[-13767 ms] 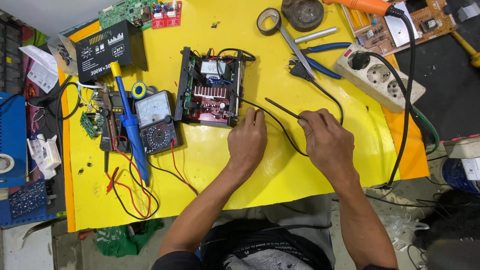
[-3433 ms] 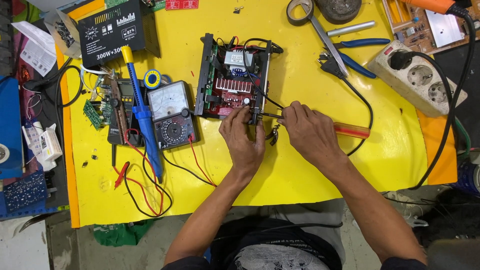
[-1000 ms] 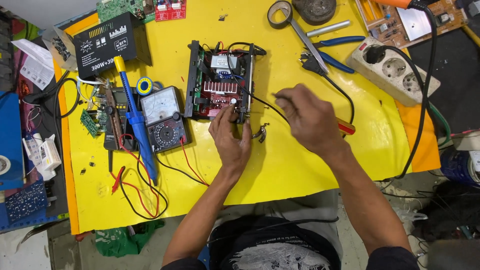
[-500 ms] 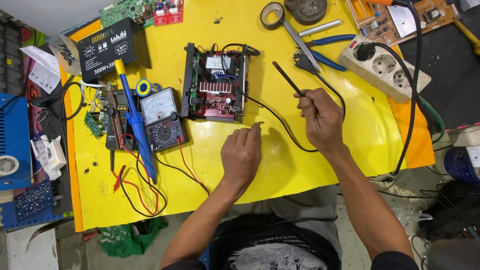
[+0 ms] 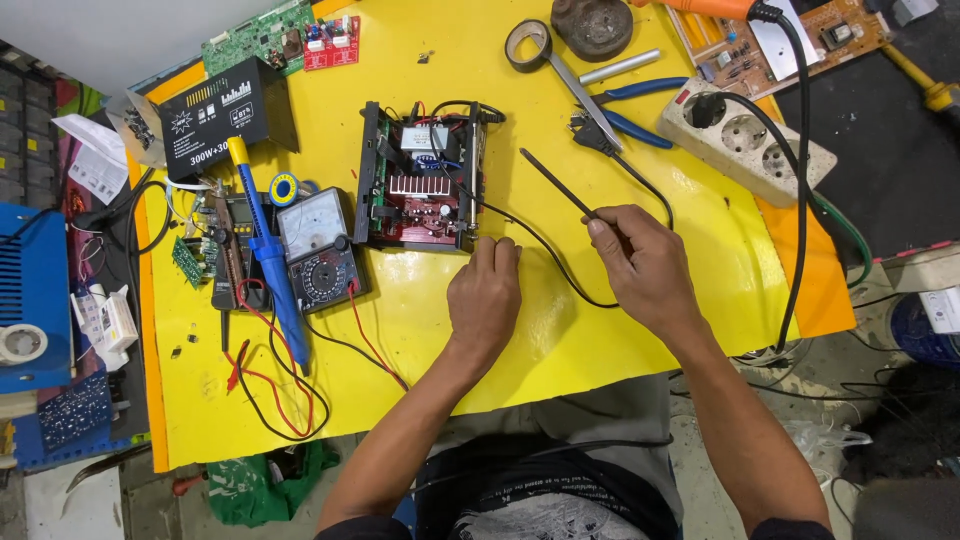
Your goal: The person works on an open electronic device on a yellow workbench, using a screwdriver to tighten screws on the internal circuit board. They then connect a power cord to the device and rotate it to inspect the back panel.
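Observation:
An open electronics chassis with a red circuit board and a heat sink lies on the yellow mat. My left hand rests on the mat, fingertips touching the chassis's near right corner. My right hand grips a thin dark tool, most likely a screwdriver, whose shaft points up and left toward the chassis. A black cable runs from the chassis under my right hand.
Left of the chassis lie an analog multimeter with red and black leads, a blue-handled soldering iron and a black box. At the back are a tape roll, blue-handled pliers and a white power strip.
My left hand has moved up from the mat to the chassis's corner. My right hand shifted slightly, still holding the tool. The view has drifted a little.

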